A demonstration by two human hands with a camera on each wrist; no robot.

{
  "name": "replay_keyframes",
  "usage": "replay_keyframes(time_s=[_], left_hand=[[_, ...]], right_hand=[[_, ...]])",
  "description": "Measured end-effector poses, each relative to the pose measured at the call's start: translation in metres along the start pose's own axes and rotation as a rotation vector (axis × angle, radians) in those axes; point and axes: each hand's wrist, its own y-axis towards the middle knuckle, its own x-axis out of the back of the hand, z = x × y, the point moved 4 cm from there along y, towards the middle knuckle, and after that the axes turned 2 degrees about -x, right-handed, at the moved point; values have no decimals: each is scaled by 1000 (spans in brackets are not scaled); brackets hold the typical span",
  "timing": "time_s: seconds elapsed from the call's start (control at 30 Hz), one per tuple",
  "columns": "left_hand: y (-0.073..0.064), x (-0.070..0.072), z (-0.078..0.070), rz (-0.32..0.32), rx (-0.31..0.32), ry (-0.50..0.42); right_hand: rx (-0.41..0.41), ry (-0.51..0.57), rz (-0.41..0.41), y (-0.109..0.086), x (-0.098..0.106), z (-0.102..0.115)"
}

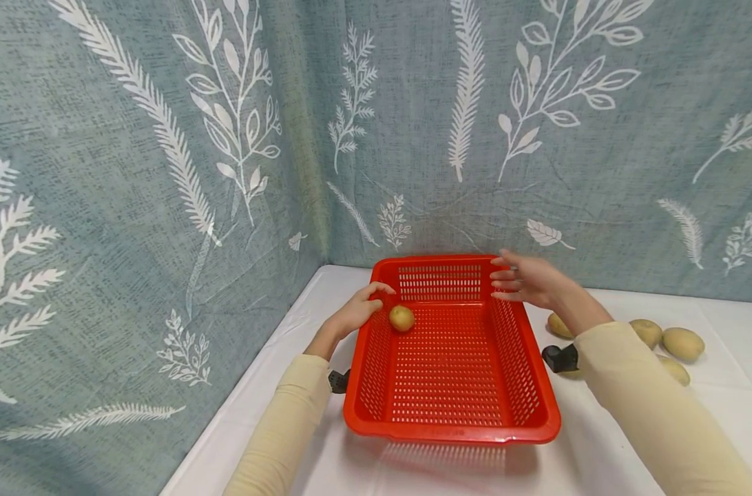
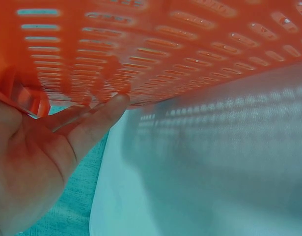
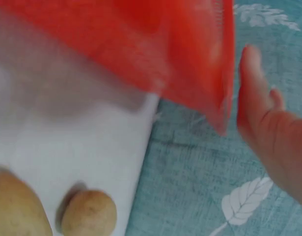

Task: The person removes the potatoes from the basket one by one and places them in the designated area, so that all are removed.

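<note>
A red perforated plastic basket (image 1: 450, 432) stands on the white table, with one potato (image 1: 402, 318) inside near its left wall. My left hand (image 1: 359, 308) is at the basket's left rim, its fingers extended beside the potato. In the left wrist view those fingers (image 2: 94, 125) lie close to the slotted wall; whether they touch it I cannot tell. At the far right corner, my right hand (image 1: 531, 279) has spread fingers. The right wrist view shows that hand (image 3: 268, 113) apart from the basket's blurred red side (image 3: 190, 64), gripping nothing.
Several potatoes (image 1: 682, 343) lie on the table (image 1: 723, 413) to the right, partly behind my right forearm. A teal curtain with white leaf prints (image 1: 413, 138) hangs behind the table and along its left side. Black wrist cameras (image 1: 560, 358) sit under both wrists.
</note>
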Motion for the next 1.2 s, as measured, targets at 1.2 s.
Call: replay_keyframes(time_s=[1.2], left_hand=[[1, 0, 2, -22, 13, 9]], right_hand=[[-35, -31, -8, 39, -61, -10]])
